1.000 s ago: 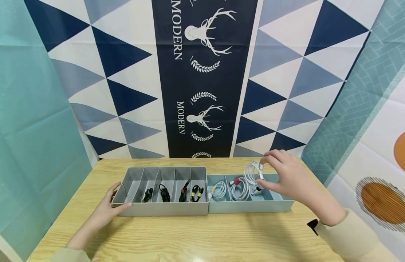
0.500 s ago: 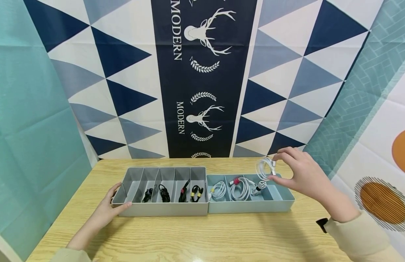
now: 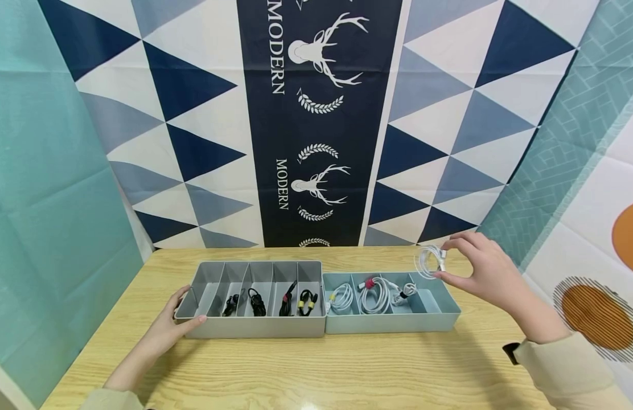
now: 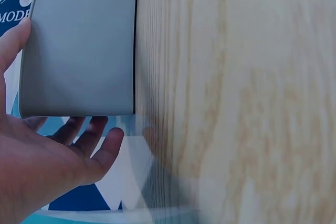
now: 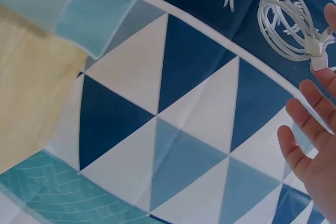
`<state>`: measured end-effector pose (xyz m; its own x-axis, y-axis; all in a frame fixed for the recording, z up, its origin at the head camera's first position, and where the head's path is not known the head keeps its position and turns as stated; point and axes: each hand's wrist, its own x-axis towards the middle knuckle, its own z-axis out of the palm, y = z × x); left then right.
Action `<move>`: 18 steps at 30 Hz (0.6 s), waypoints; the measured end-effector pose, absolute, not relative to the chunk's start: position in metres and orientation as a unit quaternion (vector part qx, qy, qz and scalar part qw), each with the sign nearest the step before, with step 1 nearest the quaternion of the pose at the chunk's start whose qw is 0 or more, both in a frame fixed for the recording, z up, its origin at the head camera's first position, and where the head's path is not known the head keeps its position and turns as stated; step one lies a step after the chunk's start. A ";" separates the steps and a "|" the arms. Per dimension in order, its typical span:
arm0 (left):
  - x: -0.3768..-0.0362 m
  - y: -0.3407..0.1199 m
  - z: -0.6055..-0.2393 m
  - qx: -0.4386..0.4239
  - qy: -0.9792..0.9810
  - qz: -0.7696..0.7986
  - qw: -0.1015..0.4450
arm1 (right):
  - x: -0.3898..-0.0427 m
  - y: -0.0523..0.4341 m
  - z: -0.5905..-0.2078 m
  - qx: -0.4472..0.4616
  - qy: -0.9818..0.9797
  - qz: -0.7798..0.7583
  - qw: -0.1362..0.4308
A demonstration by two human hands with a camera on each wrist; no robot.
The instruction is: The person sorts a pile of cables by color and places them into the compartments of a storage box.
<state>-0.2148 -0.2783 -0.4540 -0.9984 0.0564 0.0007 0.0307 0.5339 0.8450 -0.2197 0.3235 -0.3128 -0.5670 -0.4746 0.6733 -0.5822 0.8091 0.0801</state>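
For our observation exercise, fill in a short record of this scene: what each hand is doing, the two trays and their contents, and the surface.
Left hand: rests open against the grey tray's left end
Right hand: pinches a coiled white cable in the air above the blue tray's right end
Grey tray: black cables in its compartments
Blue tray: white cables, rightmost compartment empty
Surface: wooden table

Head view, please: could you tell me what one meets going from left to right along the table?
left hand → grey divided tray → light blue tray → coiled white cable → right hand
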 end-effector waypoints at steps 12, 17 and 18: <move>-0.214 -0.280 -0.455 0.017 0.860 0.509 0.036 | -0.230 0.343 -0.334 0.264 -0.904 0.078 0.327; -0.214 -0.280 -0.453 0.013 0.862 0.505 0.048 | -0.234 0.353 -0.346 0.267 -0.910 0.082 0.307; -0.214 -0.281 -0.453 0.013 0.862 0.504 0.051 | -0.235 0.354 -0.348 0.270 -0.909 0.081 0.306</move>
<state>-0.2141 -0.2806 -0.4528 -0.9945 0.0735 -0.0741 -0.0284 0.4919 0.8702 -0.2353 0.3543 -0.3484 -0.6673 -0.4412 0.6000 -0.5402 0.8413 0.0178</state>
